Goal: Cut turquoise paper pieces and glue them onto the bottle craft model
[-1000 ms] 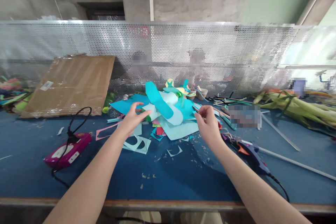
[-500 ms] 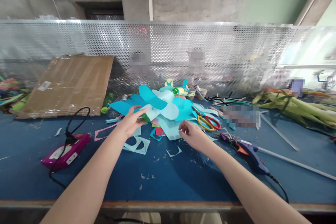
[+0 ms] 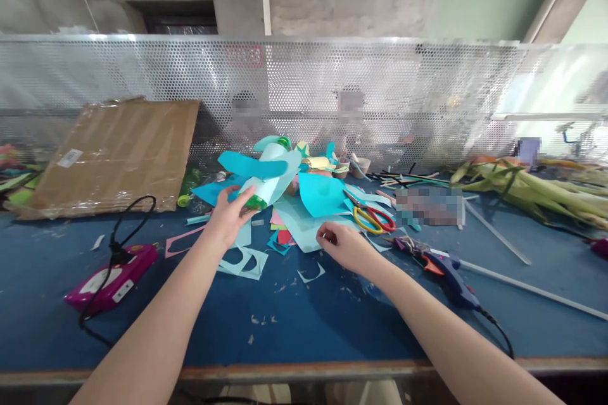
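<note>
My left hand (image 3: 228, 218) grips the lower end of a green plastic bottle (image 3: 257, 202) wrapped in pale blue paper. Blue paper pieces like wings (image 3: 259, 166) stick out from its sides, and its green cap end points away from me, tilted to the right. My right hand (image 3: 346, 245) hovers low over a pale blue paper sheet (image 3: 304, 228), its fingers curled into a pinch; whatever is between them is too small to make out. Close to that hand lie scissors (image 3: 373, 219) with red and yellow handles and a bright blue sheet (image 3: 323, 195).
A blue glue gun (image 3: 451, 272) with a long white stick (image 3: 532, 294) rests on the right. On the left are a magenta power box (image 3: 111, 278) with a black cord and a leaning cardboard sheet (image 3: 118, 158). Paper offcuts (image 3: 244, 262) and corn husks (image 3: 513, 193) lie around.
My left hand has lifted and turned the wrapped bottle, so its green cap and base now show and the wings have swung. My right hand stays curled in nearly the same place.
</note>
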### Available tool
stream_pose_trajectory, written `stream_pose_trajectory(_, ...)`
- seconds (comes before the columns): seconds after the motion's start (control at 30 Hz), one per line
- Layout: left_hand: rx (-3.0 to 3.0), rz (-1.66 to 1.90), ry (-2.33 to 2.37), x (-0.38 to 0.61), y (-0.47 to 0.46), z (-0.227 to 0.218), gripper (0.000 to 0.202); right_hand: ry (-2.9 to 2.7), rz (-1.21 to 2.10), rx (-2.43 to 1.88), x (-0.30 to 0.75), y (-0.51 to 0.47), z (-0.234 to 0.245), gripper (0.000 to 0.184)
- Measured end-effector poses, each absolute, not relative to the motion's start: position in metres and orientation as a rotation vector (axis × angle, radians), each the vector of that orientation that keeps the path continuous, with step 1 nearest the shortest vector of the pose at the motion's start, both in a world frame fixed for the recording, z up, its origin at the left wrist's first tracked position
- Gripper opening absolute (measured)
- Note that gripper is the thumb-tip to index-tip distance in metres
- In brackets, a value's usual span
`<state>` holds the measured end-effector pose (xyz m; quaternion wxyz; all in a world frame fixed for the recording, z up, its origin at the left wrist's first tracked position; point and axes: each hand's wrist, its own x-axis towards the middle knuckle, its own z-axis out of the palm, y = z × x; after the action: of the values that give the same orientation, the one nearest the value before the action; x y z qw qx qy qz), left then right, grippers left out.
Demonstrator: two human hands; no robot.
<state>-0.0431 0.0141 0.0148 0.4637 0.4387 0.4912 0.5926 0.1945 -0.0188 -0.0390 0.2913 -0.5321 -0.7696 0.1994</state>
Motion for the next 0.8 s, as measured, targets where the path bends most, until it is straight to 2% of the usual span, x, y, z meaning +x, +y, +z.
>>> stream_pose_trajectory(0.13, 1.164, 1.412, 1.267, -0.041, 0.013, 0.013, 0.046, -2.061, 0.527, -1.420, 0.195, -0.018, -0.040, 0.011)
stream_pose_trajectory(0.43, 1.326, 1.054, 1.302, -0.042, 0.006, 0.010, 0.051, -2.075, 0.520, -1.444, 0.193, -0.019, -0.038, 0.010)
stream_pose_trajectory(0.63, 1.591, 0.721, 1.499, -0.048, 0.010, 0.002, 0.087, -2.071, 0.490, -1.470, 0.192, -0.019, -0.038, 0.010)
stream_pose_trajectory(0.8, 1.637, 0.744, 1.542, -0.052, 0.014, -0.003, 0.100, -2.063, 0.468, -1.492, 0.191, -0.020, -0.039, 0.008)
